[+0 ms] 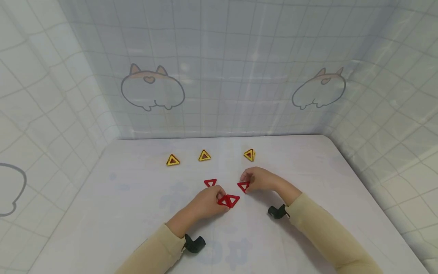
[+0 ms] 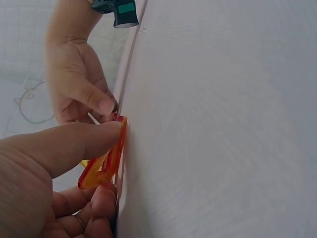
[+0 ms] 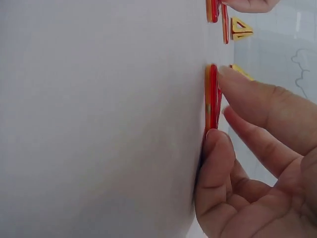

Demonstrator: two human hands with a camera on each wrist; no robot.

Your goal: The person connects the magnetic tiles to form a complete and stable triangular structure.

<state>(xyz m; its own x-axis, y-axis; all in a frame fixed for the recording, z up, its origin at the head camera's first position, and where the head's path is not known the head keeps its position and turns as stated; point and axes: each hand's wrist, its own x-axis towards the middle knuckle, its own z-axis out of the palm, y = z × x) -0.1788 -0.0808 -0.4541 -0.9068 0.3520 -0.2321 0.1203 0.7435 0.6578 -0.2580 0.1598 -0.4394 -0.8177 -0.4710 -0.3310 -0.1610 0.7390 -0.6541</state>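
Observation:
My left hand pinches a small red triangle tile with an open middle. A second red triangle tile lies right against it on the right. Seen from the left wrist, the thumb lies on top of the red-and-orange tile. To the right and slightly farther away, my right hand holds another red triangle tile. The right wrist view has this tile between thumb and fingertip, low along the table. Behind my left hand is one more red triangle tile, partly hidden.
Farther back on the white table sit yellow triangle pieces with dark red centres: a left one, a middle one and a right one. A pale gridded curtain surrounds the table. Both wrists carry dark cameras.

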